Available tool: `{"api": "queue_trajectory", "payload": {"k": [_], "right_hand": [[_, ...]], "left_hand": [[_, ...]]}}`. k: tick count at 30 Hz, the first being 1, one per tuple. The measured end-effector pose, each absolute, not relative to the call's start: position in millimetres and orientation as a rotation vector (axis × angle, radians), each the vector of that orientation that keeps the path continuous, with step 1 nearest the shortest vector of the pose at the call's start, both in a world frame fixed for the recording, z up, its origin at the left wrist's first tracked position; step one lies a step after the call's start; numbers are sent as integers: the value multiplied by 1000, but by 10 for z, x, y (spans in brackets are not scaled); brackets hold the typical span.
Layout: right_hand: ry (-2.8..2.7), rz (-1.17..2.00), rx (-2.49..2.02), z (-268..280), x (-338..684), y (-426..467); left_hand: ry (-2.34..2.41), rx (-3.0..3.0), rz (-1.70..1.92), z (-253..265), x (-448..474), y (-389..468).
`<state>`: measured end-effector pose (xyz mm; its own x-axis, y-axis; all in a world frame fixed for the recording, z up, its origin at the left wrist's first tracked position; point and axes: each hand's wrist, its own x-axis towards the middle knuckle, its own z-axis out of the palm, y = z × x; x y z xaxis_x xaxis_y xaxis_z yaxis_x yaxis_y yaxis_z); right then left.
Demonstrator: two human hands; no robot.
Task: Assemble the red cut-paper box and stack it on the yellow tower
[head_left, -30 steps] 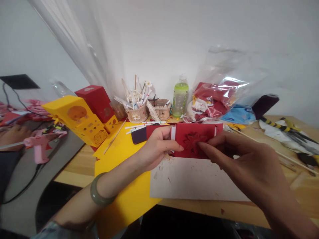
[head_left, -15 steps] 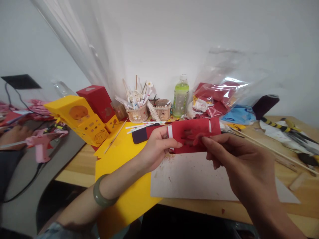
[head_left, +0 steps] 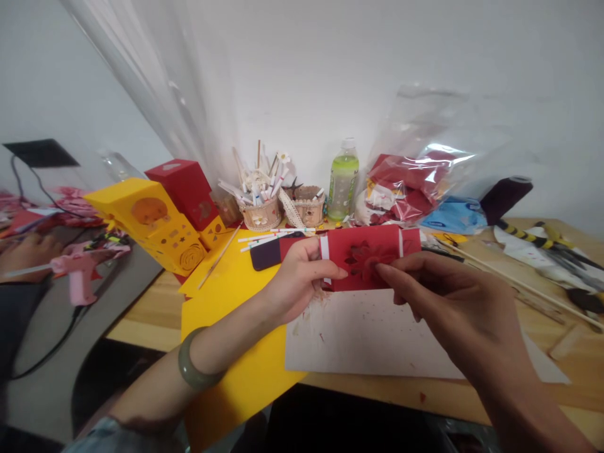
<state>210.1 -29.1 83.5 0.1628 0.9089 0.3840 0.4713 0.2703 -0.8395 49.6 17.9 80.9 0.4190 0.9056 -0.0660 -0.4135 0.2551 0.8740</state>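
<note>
A folded red paper piece (head_left: 363, 238) with white strips near both ends is held up over the table. Its left end is gripped by my left hand (head_left: 302, 277), thumb in front and fingers behind. A flower-shaped cutout with dark openings shows in its middle. There, a red paper flower (head_left: 370, 261) lies against the cutout, its edge pinched by my right hand (head_left: 438, 296) between thumb and fingers. Below both hands is a white sheet (head_left: 377, 340) with small scraps on it. A yellow sheet (head_left: 236, 352) lies under my left forearm.
Yellow box (head_left: 141, 214) and red box (head_left: 182, 189) stand back left. Behind my hands are a basket of pens (head_left: 259, 214), a green bottle (head_left: 343, 182) and a plastic bag (head_left: 425, 170). Pliers (head_left: 552, 245) lie right. Another person's hand (head_left: 28, 251) is near a pink glue gun (head_left: 78, 270).
My right hand has shifted the red paper flower slightly left, closer over the cutout, and the flower pattern now looks sharper. My left hand keeps its hold on the folded red paper.
</note>
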Motion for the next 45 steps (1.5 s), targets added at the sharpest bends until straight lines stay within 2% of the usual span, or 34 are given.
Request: {"api": "queue_trajectory", "payload": {"k": [14, 28, 36, 45], "right_hand": [[-1564, 201, -1376, 760, 2052, -361], [-1623, 218, -1390, 783, 2047, -340], [-1650, 103, -1416, 782, 2057, -355], [-1670, 166, -1451, 818, 2132, -361]], "left_hand": [[568, 873, 993, 792, 507, 161], [587, 902, 978, 779, 478, 165], [624, 927, 1000, 749, 500, 140], [660, 980, 1016, 726, 507, 131]]}}
